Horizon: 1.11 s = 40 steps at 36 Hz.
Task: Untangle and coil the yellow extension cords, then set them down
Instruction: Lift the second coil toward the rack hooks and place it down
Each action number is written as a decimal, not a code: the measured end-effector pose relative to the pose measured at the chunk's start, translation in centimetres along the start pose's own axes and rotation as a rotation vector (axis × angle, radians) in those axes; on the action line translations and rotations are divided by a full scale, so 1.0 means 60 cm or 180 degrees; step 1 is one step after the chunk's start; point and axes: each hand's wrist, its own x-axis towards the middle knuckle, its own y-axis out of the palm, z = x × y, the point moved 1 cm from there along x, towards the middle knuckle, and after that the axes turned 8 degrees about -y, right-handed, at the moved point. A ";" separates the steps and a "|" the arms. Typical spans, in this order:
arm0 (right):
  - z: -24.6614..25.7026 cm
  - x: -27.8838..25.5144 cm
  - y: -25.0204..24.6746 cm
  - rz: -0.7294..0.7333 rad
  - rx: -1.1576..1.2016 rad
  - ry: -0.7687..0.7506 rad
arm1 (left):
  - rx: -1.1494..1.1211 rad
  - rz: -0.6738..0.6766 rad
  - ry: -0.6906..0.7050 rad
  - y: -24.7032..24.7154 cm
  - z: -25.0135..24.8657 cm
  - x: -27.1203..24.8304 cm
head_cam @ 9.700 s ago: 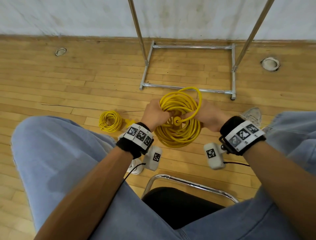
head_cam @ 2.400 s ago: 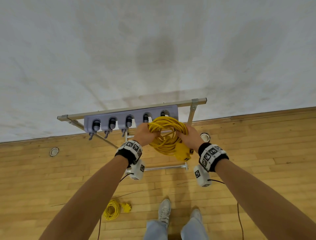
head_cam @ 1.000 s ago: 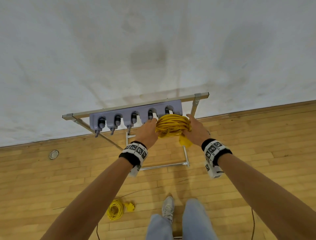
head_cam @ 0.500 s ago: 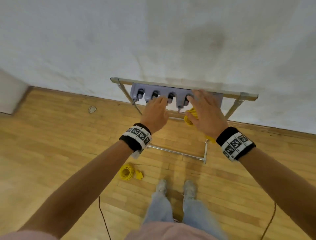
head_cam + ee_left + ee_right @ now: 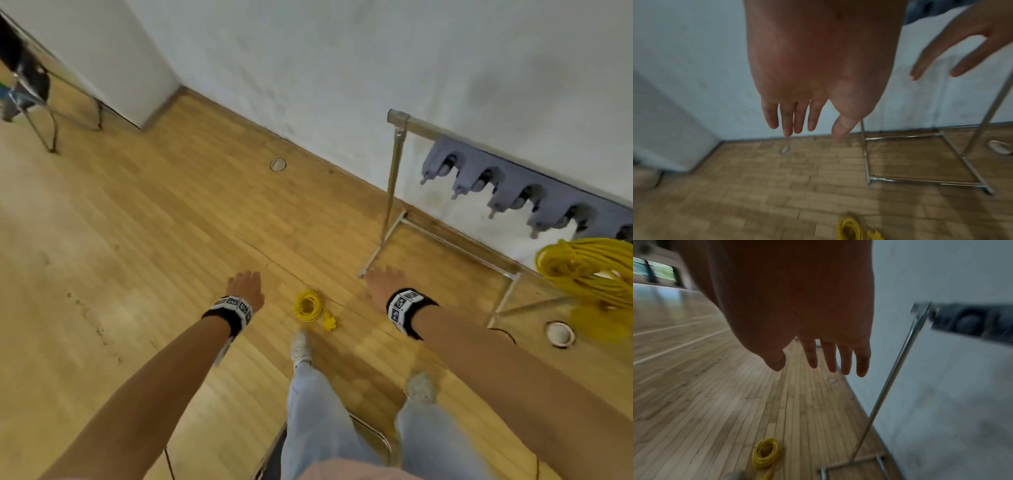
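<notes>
A large coil of yellow cord (image 5: 589, 274) hangs from the grey hook rail (image 5: 534, 198) on the metal rack (image 5: 394, 178) at the right edge of the head view. A small coil of yellow cord (image 5: 307, 306) (image 5: 849, 230) (image 5: 766, 452) with its plug (image 5: 330, 323) lies on the wooden floor ahead of my feet. My left hand (image 5: 245, 287) (image 5: 797, 120) hangs in the air left of the small coil, fingers straight, holding nothing. My right hand (image 5: 385, 282) (image 5: 830, 360) is to the coil's right, also empty with straight fingers.
The rack's base bars (image 5: 445, 243) rest on the floor by the white wall. A round floor fitting (image 5: 277, 164) lies near the wall, another (image 5: 559, 334) under the rack. A chair frame (image 5: 373, 435) is behind my legs, a folding table's legs (image 5: 44, 113) far left.
Both hands have left the hook rail and dropped lower. The large coil stays hanging on the rail. My head has turned left and down towards the small coil on the floor.
</notes>
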 end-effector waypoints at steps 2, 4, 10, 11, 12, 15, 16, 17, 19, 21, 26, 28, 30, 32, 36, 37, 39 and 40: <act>0.031 0.049 0.032 0.0213 0.0228 0.0199 | -0.0021 0.0162 -0.0042 0.045 0.041 0.040; 0.061 0.102 0.066 0.0362 0.0451 0.0375 | -0.0061 0.0303 -0.0022 0.086 0.072 0.087; 0.136 0.300 0.143 0.0867 0.1184 0.0852 | -0.0225 0.0631 0.0215 0.216 0.116 0.284; 0.139 0.342 0.162 0.0880 0.1287 0.0918 | -0.0277 0.0642 0.0241 0.241 0.113 0.328; 0.141 0.383 0.184 0.0897 0.1375 0.0975 | -0.0352 0.0663 0.0259 0.269 0.107 0.368; 0.146 0.506 0.266 0.0899 0.1564 0.1102 | -0.0535 0.0774 0.0283 0.370 0.074 0.473; 0.148 0.540 0.293 0.0912 0.1595 0.1119 | -0.0616 0.0823 0.0292 0.407 0.059 0.499; 0.149 0.577 0.324 0.0931 0.1609 0.1126 | -0.0699 0.0905 0.0296 0.449 0.042 0.525; 0.147 0.654 0.388 0.0953 0.1634 0.1105 | -0.0892 0.1070 0.0274 0.535 0.006 0.576; 0.149 0.732 0.457 0.0996 0.1676 0.1026 | -0.1082 0.1196 0.0219 0.622 -0.031 0.625; 0.157 0.909 0.607 0.1003 0.2008 0.0688 | -0.1798 0.1605 0.0047 0.798 -0.120 0.725; 0.159 0.976 0.656 0.0941 0.2130 0.0618 | -0.2116 0.1709 0.0000 0.860 -0.153 0.762; 0.160 1.036 0.695 0.0873 0.2197 0.0560 | -0.2440 0.1785 0.0005 0.915 -0.184 0.803; 0.162 1.086 0.730 0.0817 0.2202 0.0570 | -0.2776 0.1854 -0.0039 0.956 -0.211 0.834; 0.169 1.156 0.784 0.0683 0.2437 0.0639 | -0.3421 0.2070 -0.0227 1.019 -0.261 0.870; 0.172 1.166 0.793 0.0660 0.2527 0.0678 | -0.3570 0.2141 -0.0270 1.031 -0.273 0.876; 0.176 1.181 0.810 0.0544 0.2624 0.0650 | -0.3859 0.2189 -0.0321 1.032 -0.291 0.879; 0.180 1.186 0.817 0.0500 0.2613 0.0609 | -0.3995 0.2202 -0.0333 1.033 -0.301 0.881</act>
